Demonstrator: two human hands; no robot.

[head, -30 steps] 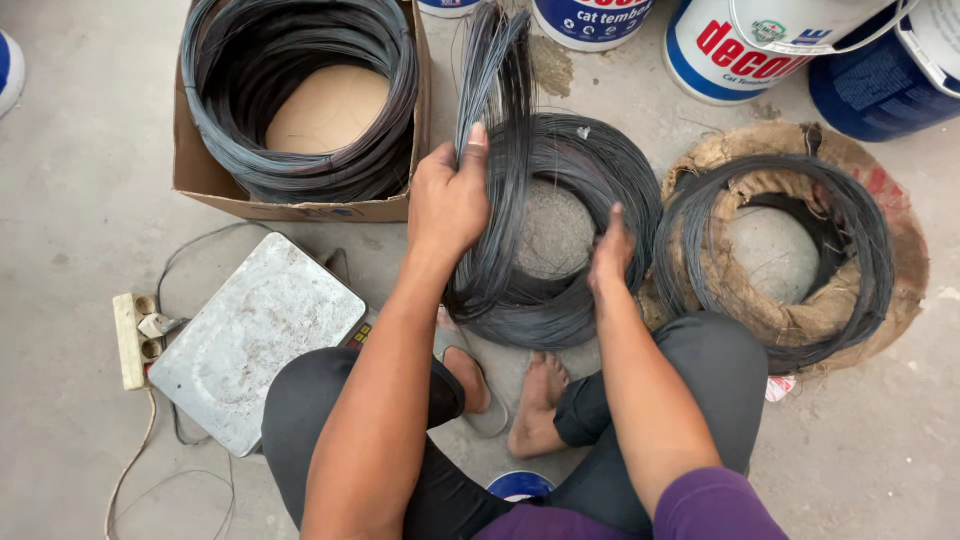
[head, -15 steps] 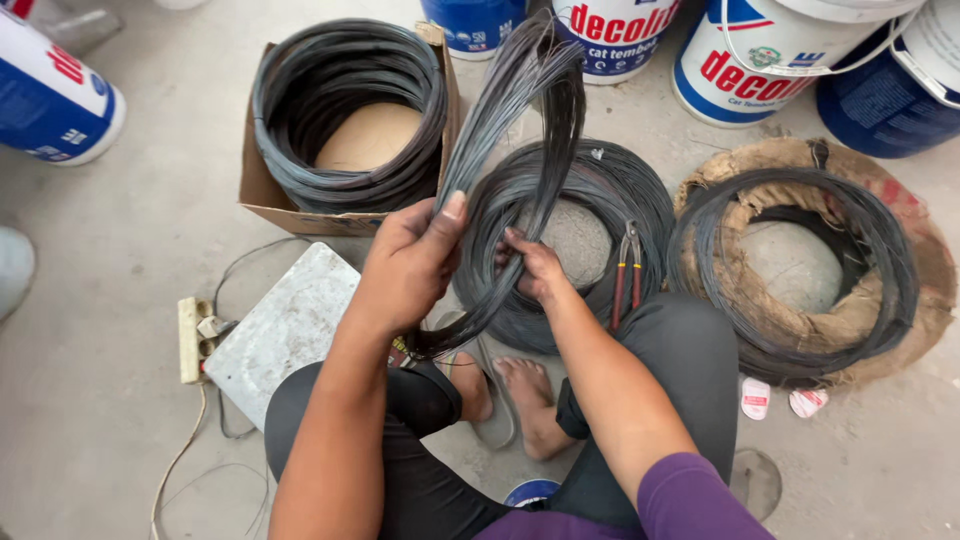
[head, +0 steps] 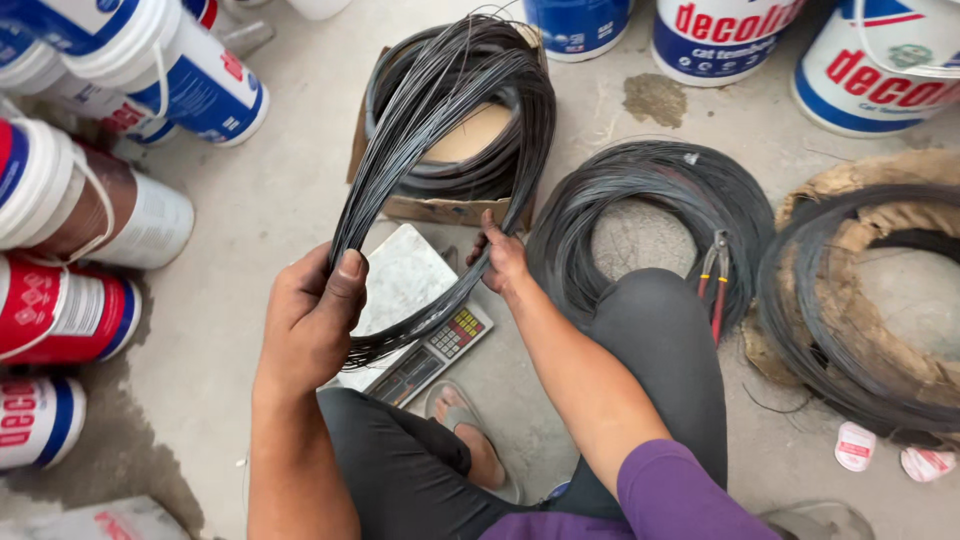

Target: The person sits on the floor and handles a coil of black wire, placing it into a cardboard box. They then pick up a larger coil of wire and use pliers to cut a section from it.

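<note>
My left hand [head: 318,318] grips the lower left side of a loose hank of dark wire [head: 440,95], held up as a tall loop. My right hand [head: 500,258] holds the loop's right side, fingers closed around the strands. The loop hangs over a weighing scale [head: 410,285] with a metal platform and a keypad, which lies on the floor in front of my knees. Behind the loop a cardboard box [head: 432,207] holds another wire coil.
A large wire coil [head: 650,190] lies on the concrete at the right, with red-handled pliers [head: 714,285] on it. A further coil in burlap wrap [head: 860,300] sits at the far right. Paint buckets [head: 130,130] lie along the left and stand at the top.
Both hands have carried the wire hank leftward, off the floor coil and over the scale. The view has swung left, showing more buckets. The right hand now grips the loop's right side.
</note>
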